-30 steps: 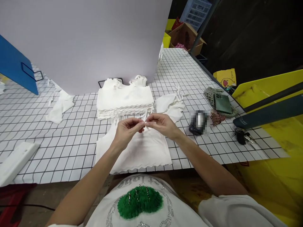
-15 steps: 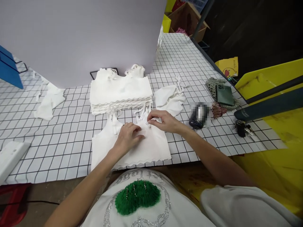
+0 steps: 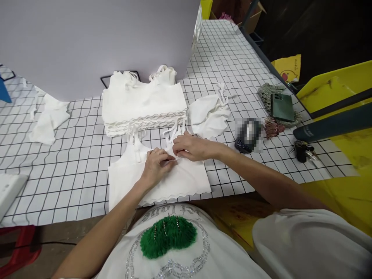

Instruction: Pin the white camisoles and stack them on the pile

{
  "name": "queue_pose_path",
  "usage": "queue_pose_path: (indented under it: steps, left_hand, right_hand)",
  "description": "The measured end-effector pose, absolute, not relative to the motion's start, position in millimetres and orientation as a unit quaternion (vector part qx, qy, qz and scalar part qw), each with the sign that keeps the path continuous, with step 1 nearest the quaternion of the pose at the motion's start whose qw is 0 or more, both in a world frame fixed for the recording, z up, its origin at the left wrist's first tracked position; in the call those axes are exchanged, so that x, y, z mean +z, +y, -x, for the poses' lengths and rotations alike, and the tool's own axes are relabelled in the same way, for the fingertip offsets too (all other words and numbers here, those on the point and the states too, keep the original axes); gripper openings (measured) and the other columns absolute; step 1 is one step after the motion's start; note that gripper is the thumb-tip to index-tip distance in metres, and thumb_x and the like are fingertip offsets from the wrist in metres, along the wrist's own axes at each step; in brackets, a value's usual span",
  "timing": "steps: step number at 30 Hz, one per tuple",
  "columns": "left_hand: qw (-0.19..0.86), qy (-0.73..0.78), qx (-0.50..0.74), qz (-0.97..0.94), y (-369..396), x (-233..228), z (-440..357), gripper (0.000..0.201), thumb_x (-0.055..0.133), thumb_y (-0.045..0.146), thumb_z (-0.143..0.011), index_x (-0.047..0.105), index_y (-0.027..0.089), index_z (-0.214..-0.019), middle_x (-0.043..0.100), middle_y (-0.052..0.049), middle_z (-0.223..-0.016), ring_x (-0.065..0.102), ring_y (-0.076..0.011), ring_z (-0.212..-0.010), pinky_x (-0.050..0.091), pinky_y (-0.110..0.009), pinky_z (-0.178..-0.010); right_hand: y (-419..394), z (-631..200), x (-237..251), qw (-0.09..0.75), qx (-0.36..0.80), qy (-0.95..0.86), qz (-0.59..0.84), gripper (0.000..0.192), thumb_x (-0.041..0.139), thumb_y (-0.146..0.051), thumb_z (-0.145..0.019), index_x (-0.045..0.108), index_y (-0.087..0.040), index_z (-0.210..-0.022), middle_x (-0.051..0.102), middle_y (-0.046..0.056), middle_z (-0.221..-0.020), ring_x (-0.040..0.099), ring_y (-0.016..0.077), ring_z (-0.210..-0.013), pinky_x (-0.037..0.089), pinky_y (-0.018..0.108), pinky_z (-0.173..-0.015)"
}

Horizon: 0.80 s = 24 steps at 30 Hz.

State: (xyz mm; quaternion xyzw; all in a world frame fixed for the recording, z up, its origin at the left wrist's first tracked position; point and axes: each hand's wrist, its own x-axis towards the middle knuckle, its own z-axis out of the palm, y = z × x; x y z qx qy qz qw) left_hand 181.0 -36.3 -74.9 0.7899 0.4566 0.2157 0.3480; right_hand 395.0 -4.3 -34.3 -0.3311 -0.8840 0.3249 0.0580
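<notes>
In the lower middle of the frame, one white top (image 3: 180,182) lies flat on the table, its wavy hem towards the bottom edge and its two groups of straps towards the top. Two hands are on it: the left hand (image 3: 156,167) rests on the cloth with only a narrow gap between thumb and forefinger, and I cannot tell whether it pinches fabric; the right hand (image 3: 190,146), fingers curled close together, is at the base of the right-hand straps, and what it may grip is hidden. Just above, at upper centre, sits one stack of white tops (image 3: 145,101), its layers too close to count. Two more loose white pieces flank it: one crumpled garment (image 3: 207,115) right of centre, and one white cloth (image 3: 50,118) at left. Farther right lie one pixelated dark object (image 3: 248,133), one reddish tassel (image 3: 273,127), one green phone (image 3: 282,107) on a knitted pouch (image 3: 265,93), and one bunch of keys (image 3: 302,151). One yellow packet (image 3: 287,66) is at upper right. One white device (image 3: 11,190) is cut by the left edge, above one red stool (image 3: 30,248) at lower left.
</notes>
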Motion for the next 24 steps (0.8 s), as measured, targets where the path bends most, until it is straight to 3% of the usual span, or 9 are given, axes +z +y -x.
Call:
queue_pose_path:
  steps: [8,18,24]
  left_hand:
    - [0.375,0.459,0.224,-0.773,-36,-75,-180,0.007,0.074,0.031,-0.082,0.078,0.026,-0.078,0.068,-0.001,-0.074,0.055,-0.0214,-0.081,0.035,-0.04,-0.085]
    - [0.396,0.458,0.236,-0.76,-36,-73,-181,0.007,0.076,0.027,-0.08,0.075,0.024,-0.074,0.069,0.0,-0.075,0.057,-0.021,-0.081,0.034,-0.041,-0.087]
    - [0.397,0.456,0.235,-0.761,-36,-73,-181,0.007,0.074,0.029,-0.081,0.076,0.025,-0.075,0.07,0.0,-0.076,0.057,-0.021,-0.082,0.035,-0.041,-0.088]
  right_hand:
    - [-3,-389,-28,0.035,0.304,-0.898,0.315,0.024,0.044,-0.01,-0.094,0.057,-0.016,-0.075,0.051,0.003,-0.081,0.045,0.0191,-0.087,0.029,0.05,-0.097]
    - [-8,-395,-40,0.086,0.385,-0.859,0.327,0.01,0.056,-0.012,-0.088,0.064,-0.018,-0.088,0.064,0.003,-0.085,0.05,0.0186,-0.088,0.031,0.045,-0.096]
    - [-6,-398,-42,0.091,0.386,-0.861,0.318,0.014,0.05,-0.011,-0.088,0.061,-0.018,-0.089,0.064,0.004,-0.089,0.049,0.0197,-0.091,0.032,0.044,-0.095]
